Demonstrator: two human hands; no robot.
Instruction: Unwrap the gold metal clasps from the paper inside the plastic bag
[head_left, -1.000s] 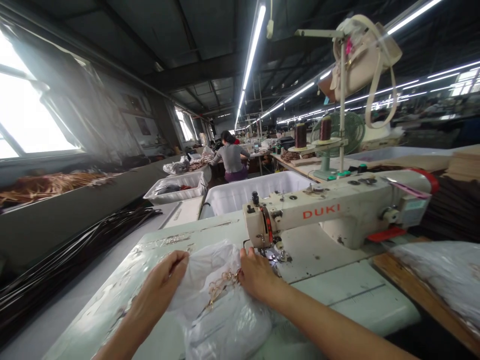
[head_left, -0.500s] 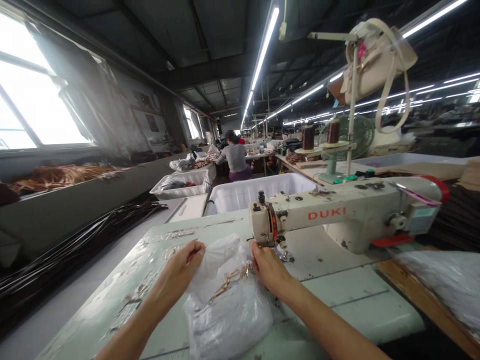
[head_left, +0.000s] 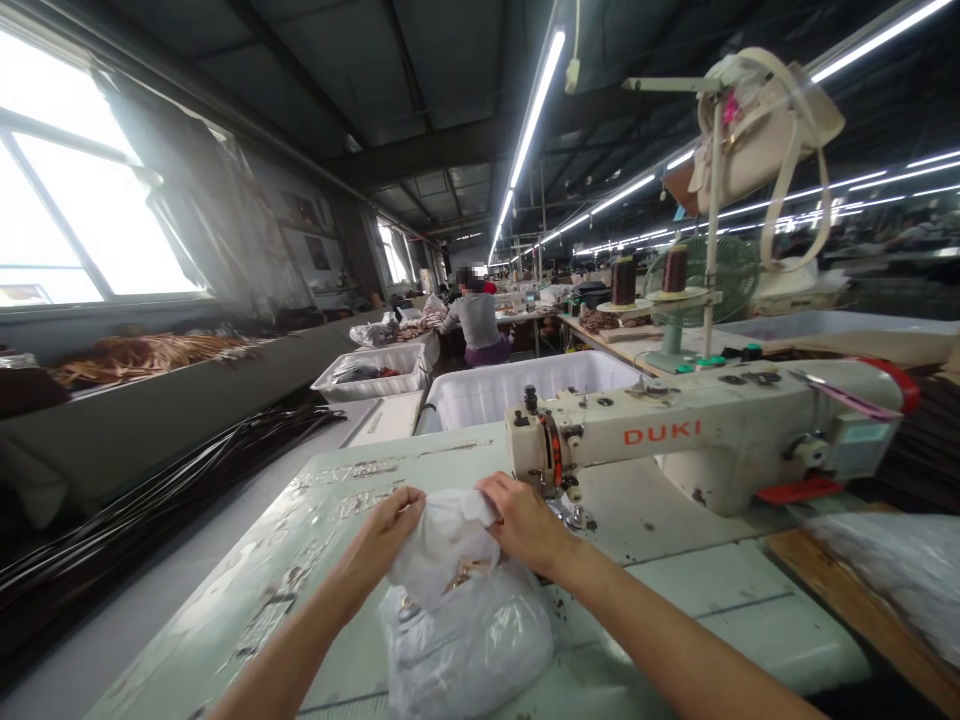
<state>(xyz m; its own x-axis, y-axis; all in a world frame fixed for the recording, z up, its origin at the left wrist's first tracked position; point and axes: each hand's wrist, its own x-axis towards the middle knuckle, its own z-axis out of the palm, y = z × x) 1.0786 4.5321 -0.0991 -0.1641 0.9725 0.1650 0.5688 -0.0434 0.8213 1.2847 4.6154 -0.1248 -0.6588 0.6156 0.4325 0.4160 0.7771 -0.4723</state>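
Plastic bag (head_left: 472, 650) on the tabletop (head_left: 435, 462), beside the sewing machine (head_left: 735, 425). Left hand (head_left: 388, 525) and right hand (head_left: 526, 522) pinch its upper film near gold-coloured hardware (head_left: 468, 573). Apparent step: arranging the film; the next move probably calls for even tension.

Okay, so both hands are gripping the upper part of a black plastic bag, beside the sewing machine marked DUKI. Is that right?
Not quite: the plastic bag is translucent white, not black, as the head view shows. The left hand and right hand do grip its upper part, beside the sewing machine marked DUKI.
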